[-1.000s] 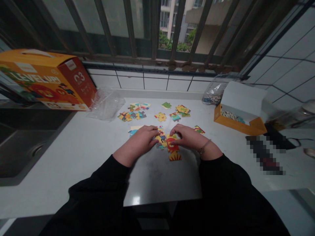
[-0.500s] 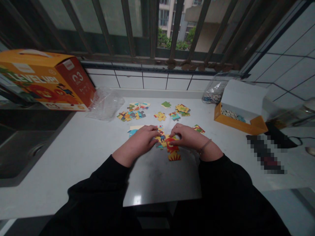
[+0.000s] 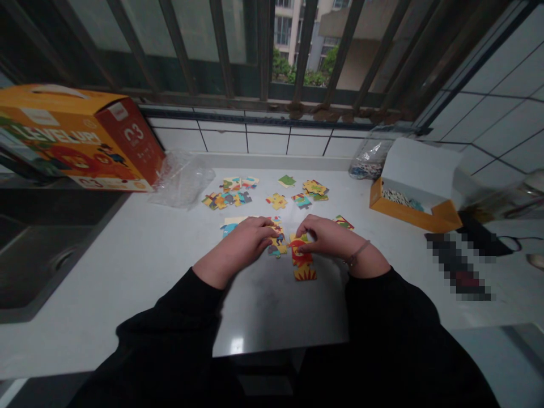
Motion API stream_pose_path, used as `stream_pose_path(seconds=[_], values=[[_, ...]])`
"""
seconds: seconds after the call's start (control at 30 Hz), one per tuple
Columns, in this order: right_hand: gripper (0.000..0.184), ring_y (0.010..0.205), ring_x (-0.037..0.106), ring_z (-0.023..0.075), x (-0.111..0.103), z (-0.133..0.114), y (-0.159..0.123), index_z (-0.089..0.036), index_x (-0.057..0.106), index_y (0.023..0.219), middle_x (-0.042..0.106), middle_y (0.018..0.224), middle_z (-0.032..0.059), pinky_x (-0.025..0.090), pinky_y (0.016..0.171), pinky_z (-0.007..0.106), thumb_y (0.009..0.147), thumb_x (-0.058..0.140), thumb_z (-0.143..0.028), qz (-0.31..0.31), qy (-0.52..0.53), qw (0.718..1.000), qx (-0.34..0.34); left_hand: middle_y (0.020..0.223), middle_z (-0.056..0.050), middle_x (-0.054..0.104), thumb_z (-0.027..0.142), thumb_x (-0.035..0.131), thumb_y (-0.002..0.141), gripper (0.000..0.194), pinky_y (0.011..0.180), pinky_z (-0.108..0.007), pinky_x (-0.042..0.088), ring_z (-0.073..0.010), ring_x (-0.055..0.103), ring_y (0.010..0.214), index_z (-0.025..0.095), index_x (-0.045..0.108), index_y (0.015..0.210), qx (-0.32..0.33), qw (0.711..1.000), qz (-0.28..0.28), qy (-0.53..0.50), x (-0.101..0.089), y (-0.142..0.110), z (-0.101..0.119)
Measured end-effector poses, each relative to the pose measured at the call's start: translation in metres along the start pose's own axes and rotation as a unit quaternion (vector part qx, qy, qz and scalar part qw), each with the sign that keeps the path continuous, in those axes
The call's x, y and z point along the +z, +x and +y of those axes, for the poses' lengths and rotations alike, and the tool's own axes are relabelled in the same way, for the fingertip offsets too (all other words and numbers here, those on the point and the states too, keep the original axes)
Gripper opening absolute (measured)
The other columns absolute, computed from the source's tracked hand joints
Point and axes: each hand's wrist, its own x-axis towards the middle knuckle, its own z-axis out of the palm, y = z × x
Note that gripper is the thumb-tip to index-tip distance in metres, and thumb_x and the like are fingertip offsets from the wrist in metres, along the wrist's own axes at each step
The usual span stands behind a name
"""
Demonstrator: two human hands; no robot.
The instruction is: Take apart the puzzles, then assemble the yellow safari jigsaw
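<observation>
My right hand pinches a strip of joined jigsaw pieces with a red, lion-like picture and a yellow end piece with red spikes. Just left of that strip, with a narrow gap between, lies a joined section of jigsaw pieces showing a small figure on yellow. Closed fingers of my left hand hold this section at its left side and cover part of it. A cream and blue piece shows behind the left hand. A green and red piece lies behind my right wrist.
Loose pieces lie at the back left, others at the back right. A large orange box and clear plastic stand left, by the sink. At right are an open orange-and-white box and a bag.
My right hand has shifted slightly right with the red strip. A gap now shows between that strip and the section under my left hand, which has barely moved.
</observation>
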Motion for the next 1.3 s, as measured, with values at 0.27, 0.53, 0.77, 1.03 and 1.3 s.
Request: stream_pose_path(seconds=[0.27,0.53,0.77,1.03,1.3], values=[[0.027,0.101,0.067,0.0216,-0.005,-0.006,-0.004,-0.025,0.08,0.105,0.073,0.111,0.0035,0.05,0.088,0.033,0.084,0.098,-0.025,-0.024,0.012,1.0,-0.009,0.138,-0.012,0.076,0.021,0.065,0.108,0.026,0.114,-0.055,0.056,-0.0319,0.069,0.132,0.026,0.081,0.128,-0.015,1.0,-0.006,0.016,-0.004,0.0,0.002],[0.029,0.104,0.069,0.0227,-0.002,-0.009,-0.001,-0.025,0.08,0.104,0.074,0.113,0.0037,0.052,0.091,0.034,0.083,0.1,-0.029,-0.031,0.012,0.999,-0.013,0.139,-0.012,0.075,0.02,0.064,0.107,0.029,0.114,-0.055,0.056,-0.0321,0.069,0.131,0.027,0.081,0.13,-0.024,0.999,-0.006,0.021,-0.005,0.001,0.003],[0.029,0.107,0.069,0.0231,-0.002,-0.007,-0.002,-0.024,0.081,0.106,0.074,0.113,0.0041,0.052,0.094,0.034,0.084,0.099,-0.03,-0.034,0.014,0.999,-0.019,0.143,-0.013,0.074,0.017,0.066,0.105,0.031,0.115,-0.055,0.056,-0.0327,0.069,0.133,0.025,0.081,0.131,-0.029,0.999,-0.006,0.022,-0.004,0.0,0.003],[0.028,0.103,0.071,0.0243,-0.007,0.003,-0.006,-0.026,0.081,0.101,0.075,0.11,0.0042,0.053,0.091,0.036,0.081,0.1,-0.026,-0.011,-0.003,0.999,0.035,0.14,-0.011,0.076,0.015,0.064,0.105,0.031,0.117,-0.054,0.056,-0.0308,0.068,0.136,0.026,0.081,0.128,-0.011,1.0,-0.01,-0.005,-0.008,-0.001,0.005],[0.021,0.089,0.069,0.0222,-0.022,0.02,-0.019,-0.025,0.082,0.103,0.077,0.103,0.0049,0.05,0.08,0.033,0.085,0.092,-0.025,0.051,-0.033,0.993,0.099,0.138,-0.01,0.077,0.021,0.066,0.106,0.025,0.116,-0.049,0.057,-0.0278,0.07,0.133,0.026,0.081,0.125,0.0,0.999,-0.025,-0.044,-0.015,-0.003,0.016]])
